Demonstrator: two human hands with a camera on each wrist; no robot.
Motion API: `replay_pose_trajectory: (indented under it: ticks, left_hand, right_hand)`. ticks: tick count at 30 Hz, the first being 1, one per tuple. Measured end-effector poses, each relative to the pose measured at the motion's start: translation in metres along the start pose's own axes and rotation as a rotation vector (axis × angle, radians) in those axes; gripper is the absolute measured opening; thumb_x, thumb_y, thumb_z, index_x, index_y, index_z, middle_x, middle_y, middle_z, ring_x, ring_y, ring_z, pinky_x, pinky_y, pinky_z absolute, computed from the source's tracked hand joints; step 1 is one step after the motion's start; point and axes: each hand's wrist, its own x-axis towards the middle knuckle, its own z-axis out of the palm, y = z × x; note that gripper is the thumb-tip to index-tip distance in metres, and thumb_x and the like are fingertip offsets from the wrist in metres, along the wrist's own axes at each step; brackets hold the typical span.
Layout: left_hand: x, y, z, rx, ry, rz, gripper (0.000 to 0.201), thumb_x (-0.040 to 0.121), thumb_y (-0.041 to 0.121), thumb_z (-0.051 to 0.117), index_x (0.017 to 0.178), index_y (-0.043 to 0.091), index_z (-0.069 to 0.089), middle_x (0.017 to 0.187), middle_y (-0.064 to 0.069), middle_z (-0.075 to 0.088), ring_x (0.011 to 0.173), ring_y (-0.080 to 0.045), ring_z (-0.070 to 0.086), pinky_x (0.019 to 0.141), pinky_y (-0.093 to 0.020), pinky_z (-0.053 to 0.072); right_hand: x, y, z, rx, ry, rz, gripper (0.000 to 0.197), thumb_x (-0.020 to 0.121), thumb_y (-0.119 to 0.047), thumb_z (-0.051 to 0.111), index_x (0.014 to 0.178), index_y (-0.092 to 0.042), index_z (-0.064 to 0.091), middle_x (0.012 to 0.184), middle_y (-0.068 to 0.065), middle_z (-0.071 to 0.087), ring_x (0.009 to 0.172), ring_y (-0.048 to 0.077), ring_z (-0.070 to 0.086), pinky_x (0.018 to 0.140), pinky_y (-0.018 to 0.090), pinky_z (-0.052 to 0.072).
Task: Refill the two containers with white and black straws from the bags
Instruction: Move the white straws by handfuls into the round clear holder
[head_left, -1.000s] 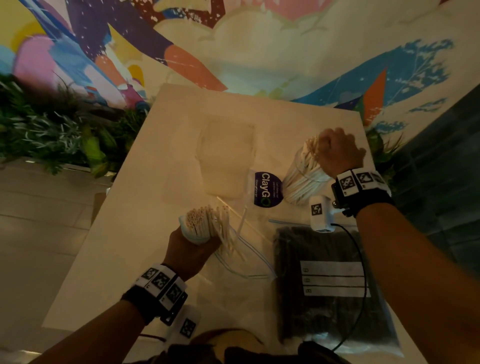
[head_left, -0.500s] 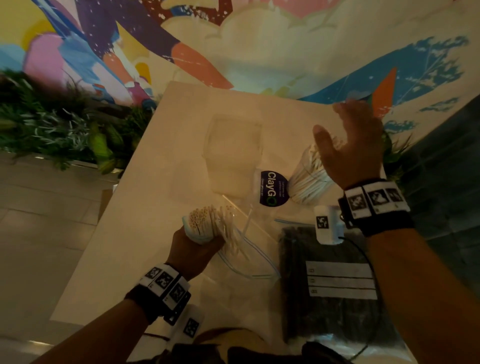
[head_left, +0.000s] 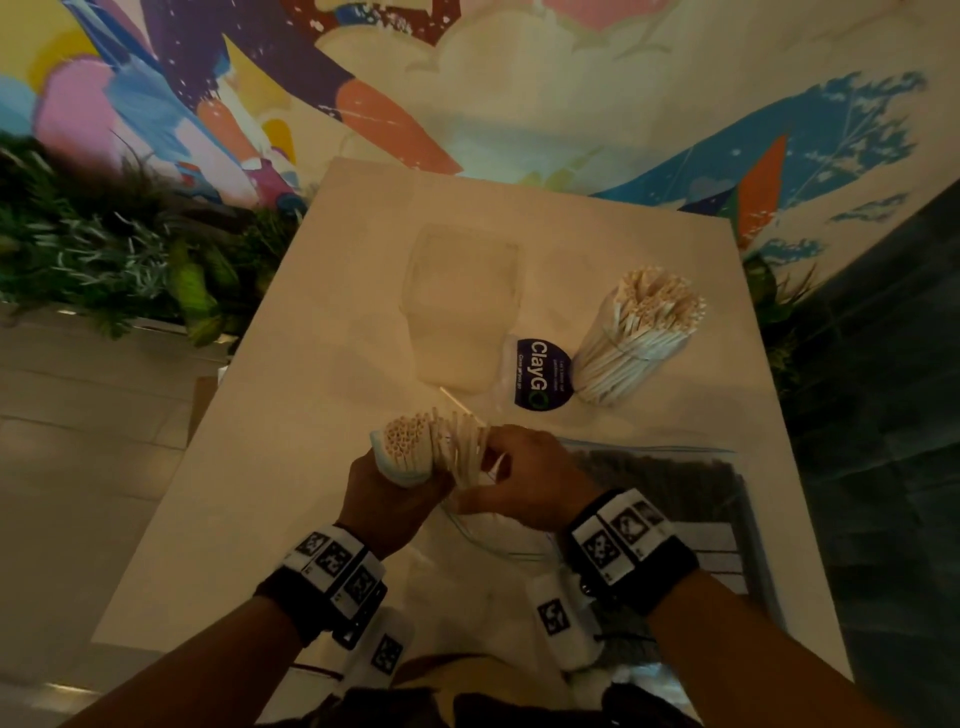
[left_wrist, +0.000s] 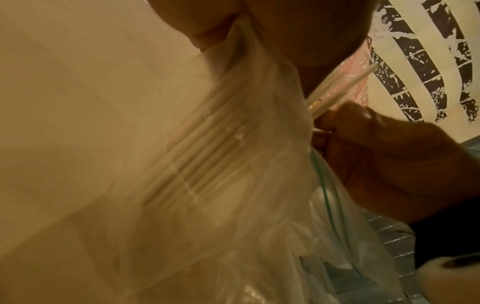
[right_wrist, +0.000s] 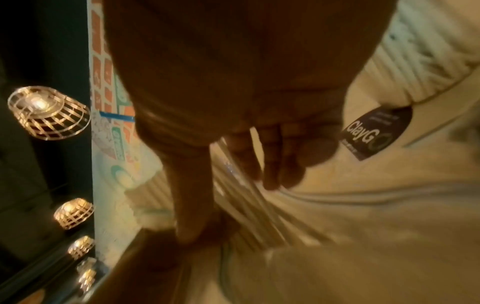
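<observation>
My left hand (head_left: 400, 480) grips the clear zip bag of white straws (head_left: 408, 447) near its mouth, holding it up over the table's middle. My right hand (head_left: 493, 462) is beside it, with thumb and fingers pinching several white straws (head_left: 465, 449) that stick out of the bag. In the right wrist view the fingers (right_wrist: 246, 162) and thumb close around these straws (right_wrist: 249, 207). A clear container (head_left: 636, 338) packed with white straws stands at the back right. An empty clear container (head_left: 462, 306) stands left of it. The bag of black straws (head_left: 670, 493) lies flat to my right.
A dark round ClayGo sticker (head_left: 537, 374) sits between the two containers. One loose white straw (head_left: 454, 402) lies behind the bag. The pale table (head_left: 291, 415) drops off at its left edge toward plants (head_left: 104, 260); a painted wall runs behind.
My right hand has let go of the straws in the back right container, swung back toward me and taken hold of straws at the bag's mouth. The left hand kept holding the bag.
</observation>
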Motion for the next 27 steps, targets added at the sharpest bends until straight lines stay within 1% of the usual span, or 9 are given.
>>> replay_pose_trajectory:
  ticks: [2,6,7,11,14,18,22,24,27]
  left_hand:
    - [0.0,0.0,0.001,-0.025,0.007,0.001,0.056,0.044,0.044,0.074,0.095,0.026,0.061,0.1,-0.003,0.065,0.094,-0.022,0.064,0.085,-0.038,0.052]
    - [-0.002,0.0,-0.003,-0.041,0.009,0.011,0.054,0.043,0.049,0.072,0.093,0.032,0.06,0.099,-0.002,0.065,0.092,-0.021,0.064,0.081,-0.028,0.056]
    - [-0.002,0.001,-0.003,-0.042,0.001,0.009,0.055,0.045,0.047,0.075,0.095,0.03,0.061,0.101,-0.002,0.065,0.093,-0.021,0.064,0.083,-0.031,0.055]
    - [-0.003,0.003,-0.002,-0.034,-0.011,0.01,0.05,0.051,0.035,0.078,0.098,0.025,0.062,0.102,-0.004,0.065,0.094,-0.023,0.064,0.088,-0.043,0.053]
    - [-0.004,0.002,-0.001,-0.025,-0.009,0.028,0.046,0.049,0.048,0.073,0.092,0.036,0.062,0.098,-0.004,0.068,0.093,-0.023,0.067,0.086,-0.042,0.053]
    - [-0.003,0.001,0.001,-0.012,-0.004,0.031,0.045,0.048,0.045,0.076,0.09,0.039,0.062,0.097,-0.001,0.068,0.091,-0.019,0.067,0.083,-0.032,0.054]
    - [-0.001,-0.001,0.0,0.055,-0.005,0.049,0.045,0.06,0.015,0.087,0.09,0.036,0.062,0.096,0.005,0.066,0.085,-0.004,0.063,0.072,-0.004,0.049]
    - [0.0,-0.001,-0.002,0.075,0.01,0.036,0.044,0.062,0.007,0.085,0.094,0.028,0.063,0.097,0.002,0.066,0.084,-0.002,0.062,0.073,-0.009,0.049]
    - [0.002,0.0,-0.002,0.078,0.032,0.015,0.042,0.062,0.006,0.085,0.096,0.021,0.064,0.095,0.001,0.065,0.087,-0.012,0.063,0.079,-0.023,0.048]
  right_hand:
    - [0.001,-0.006,0.007,0.057,0.111,-0.049,0.039,0.066,-0.041,0.084,0.096,-0.034,0.061,0.091,-0.004,0.062,0.079,0.011,0.057,0.069,0.025,0.044]
    - [0.003,-0.004,0.016,0.136,0.211,-0.094,0.032,0.071,-0.035,0.082,0.092,-0.019,0.067,0.084,-0.002,0.064,0.075,0.015,0.06,0.066,0.027,0.048]
    - [0.005,-0.001,0.019,0.146,0.233,-0.1,0.03,0.071,-0.035,0.082,0.089,-0.018,0.066,0.081,-0.002,0.065,0.074,0.015,0.061,0.065,0.028,0.049]
    - [0.009,0.002,0.028,0.091,0.332,-0.149,0.023,0.078,-0.036,0.076,0.076,-0.019,0.062,0.069,-0.008,0.056,0.061,0.005,0.05,0.056,0.01,0.034]
    - [0.01,0.004,0.033,0.031,0.378,-0.222,0.029,0.083,-0.041,0.067,0.084,-0.012,0.07,0.078,0.003,0.061,0.067,0.011,0.053,0.06,0.02,0.039]
    - [0.009,0.01,0.037,0.091,0.427,-0.235,0.02,0.081,-0.031,0.068,0.082,-0.011,0.072,0.079,0.003,0.062,0.069,0.011,0.055,0.064,0.03,0.046]
    - [0.005,0.012,0.037,0.186,0.492,-0.253,0.017,0.079,-0.027,0.066,0.081,-0.01,0.071,0.079,0.004,0.064,0.071,0.014,0.058,0.067,0.031,0.048]
    - [0.005,0.014,0.036,0.304,0.493,-0.207,0.015,0.08,-0.026,0.065,0.082,-0.012,0.07,0.079,0.002,0.066,0.072,0.014,0.061,0.07,0.035,0.05]
    - [0.005,0.017,0.035,0.404,0.425,-0.145,0.013,0.085,-0.03,0.062,0.083,-0.018,0.065,0.075,0.0,0.067,0.073,0.016,0.063,0.072,0.044,0.052]
